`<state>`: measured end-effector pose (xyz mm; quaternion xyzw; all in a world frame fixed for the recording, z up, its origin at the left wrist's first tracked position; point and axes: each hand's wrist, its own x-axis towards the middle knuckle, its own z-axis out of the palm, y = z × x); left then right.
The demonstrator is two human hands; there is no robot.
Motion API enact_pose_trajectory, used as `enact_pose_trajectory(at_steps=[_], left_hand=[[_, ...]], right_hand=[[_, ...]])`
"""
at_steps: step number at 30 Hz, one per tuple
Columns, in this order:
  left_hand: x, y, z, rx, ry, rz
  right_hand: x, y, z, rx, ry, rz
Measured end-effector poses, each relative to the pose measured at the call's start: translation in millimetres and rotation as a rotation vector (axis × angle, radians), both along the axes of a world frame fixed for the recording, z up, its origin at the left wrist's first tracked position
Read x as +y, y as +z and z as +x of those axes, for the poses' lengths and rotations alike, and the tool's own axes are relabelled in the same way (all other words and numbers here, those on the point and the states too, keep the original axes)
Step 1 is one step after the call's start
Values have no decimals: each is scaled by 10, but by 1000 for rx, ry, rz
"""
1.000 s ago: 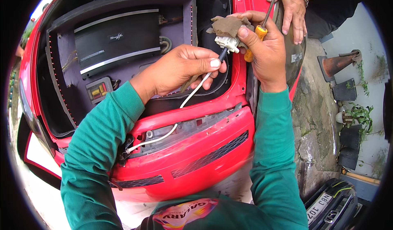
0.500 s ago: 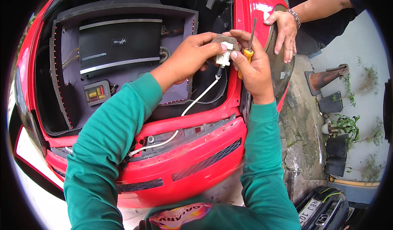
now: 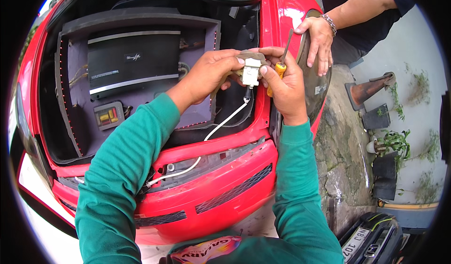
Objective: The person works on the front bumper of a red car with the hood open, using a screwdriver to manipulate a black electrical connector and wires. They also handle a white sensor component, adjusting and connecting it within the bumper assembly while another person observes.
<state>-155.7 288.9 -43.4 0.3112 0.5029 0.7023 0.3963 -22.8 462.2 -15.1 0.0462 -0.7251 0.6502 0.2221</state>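
My left hand (image 3: pixel 211 76) and my right hand (image 3: pixel 287 92) both grip a white plastic component (image 3: pixel 252 70), backed by a grey-brown piece (image 3: pixel 248 55) whose material I cannot make out. The fingers of my right hand also clasp a yellow-handled screwdriver (image 3: pixel 281 70), its metal shaft pointing up. A black connector (image 3: pixel 248 93) hangs from the component's lower end, joined to a white cable (image 3: pixel 225 122) that runs down over the trunk edge to the rear of the red car (image 3: pixel 225 179).
The open trunk holds a black amplifier (image 3: pixel 134 62) and a small device (image 3: pixel 108 117). At right, a co-worker's hand (image 3: pixel 318 38) rests by the tail light (image 3: pixel 315 88). Beyond are a cone (image 3: pixel 366 92), plant pots (image 3: pixel 385 165) and a detached black car part (image 3: pixel 376 231).
My left hand has moved from the cable up onto the white component, which is now turned upright with the connector below. The component sits lower and further left than a second ago.
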Motion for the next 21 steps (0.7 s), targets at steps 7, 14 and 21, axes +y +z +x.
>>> enact_pose_trajectory(at_steps=[7,14,21], left_hand=[[2,-6,11,-23,-31,5],[1,-12,-11,-46,-56,19],[-6,20,21,-64,-55,14]], right_hand=[[-11,11,12,6,-14,49],[14,4,10,2,-14,76],[17,-30,-8,16,-33,50]])
